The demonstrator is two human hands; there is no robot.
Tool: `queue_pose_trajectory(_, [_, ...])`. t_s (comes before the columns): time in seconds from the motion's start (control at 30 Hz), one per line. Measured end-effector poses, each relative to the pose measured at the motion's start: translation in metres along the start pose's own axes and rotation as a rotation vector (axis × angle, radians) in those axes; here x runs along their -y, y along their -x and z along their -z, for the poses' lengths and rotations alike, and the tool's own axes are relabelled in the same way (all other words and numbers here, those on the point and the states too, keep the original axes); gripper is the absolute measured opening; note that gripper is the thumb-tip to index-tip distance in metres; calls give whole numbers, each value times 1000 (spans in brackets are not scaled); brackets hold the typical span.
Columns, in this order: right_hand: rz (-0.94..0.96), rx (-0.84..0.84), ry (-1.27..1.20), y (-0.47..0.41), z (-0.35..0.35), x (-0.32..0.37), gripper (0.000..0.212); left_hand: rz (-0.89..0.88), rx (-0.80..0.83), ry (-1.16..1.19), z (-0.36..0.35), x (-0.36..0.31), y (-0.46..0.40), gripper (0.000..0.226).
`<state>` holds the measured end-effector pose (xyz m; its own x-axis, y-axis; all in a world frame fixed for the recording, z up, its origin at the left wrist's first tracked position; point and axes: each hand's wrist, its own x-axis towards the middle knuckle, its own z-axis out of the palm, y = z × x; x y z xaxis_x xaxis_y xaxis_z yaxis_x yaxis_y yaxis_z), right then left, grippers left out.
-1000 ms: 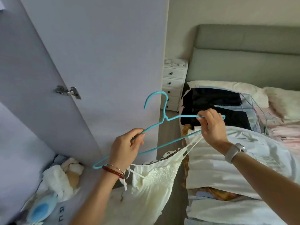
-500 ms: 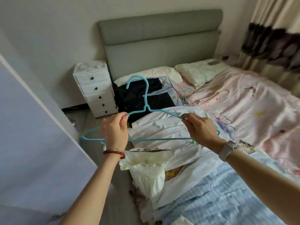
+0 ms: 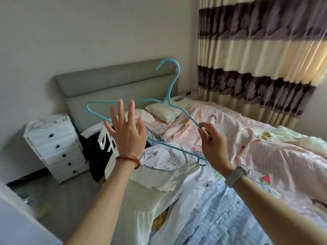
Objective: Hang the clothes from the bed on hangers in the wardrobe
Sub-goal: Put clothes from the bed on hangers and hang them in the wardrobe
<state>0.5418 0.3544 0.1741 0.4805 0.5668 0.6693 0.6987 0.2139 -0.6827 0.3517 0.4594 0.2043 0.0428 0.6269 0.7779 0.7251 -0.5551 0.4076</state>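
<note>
A thin blue hanger point(image 3: 172, 85) is held up over the bed, hook pointing up. My right hand point(image 3: 212, 140) pinches its right shoulder wire. My left hand point(image 3: 126, 131) is spread open with straight fingers in front of the hanger's left end, not gripping it. A cream garment point(image 3: 152, 181) lies on the bed's near edge below my hands, on top of a white shirt point(image 3: 166, 158). A black garment with white print point(image 3: 99, 149) lies by the pillows, and a blue-striped garment point(image 3: 221, 218) lies nearest me.
The pink bedcover point(image 3: 265, 147) spreads to the right, with a grey headboard point(image 3: 113, 82) behind. A white drawer chest point(image 3: 54, 147) stands left of the bed. Striped curtains point(image 3: 261, 55) hang at the right. The wardrobe door's edge point(image 3: 16, 225) shows at bottom left.
My left hand has let go of the hanger and opened. The hanger has risen in my right hand. The cream garment now lies on the bed. My view has turned further right.
</note>
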Motion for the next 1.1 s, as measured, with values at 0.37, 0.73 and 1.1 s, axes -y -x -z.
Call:
queue_pose_trajectory(0.37, [-51, -384, 9, -112, 152, -46, 18, -146, 149, 79, -63, -174, -38, 56])
queue_pose_trajectory(0.73, [-276, -560, 273, -186, 285, -154, 23, -306, 447, 117, -193, -294, -11, 54])
queue_pose_trajectory(1.1, [-483, -177, 516, -48, 237, -346, 28, 43, 1009, -26, -327, -231, 156, 60])
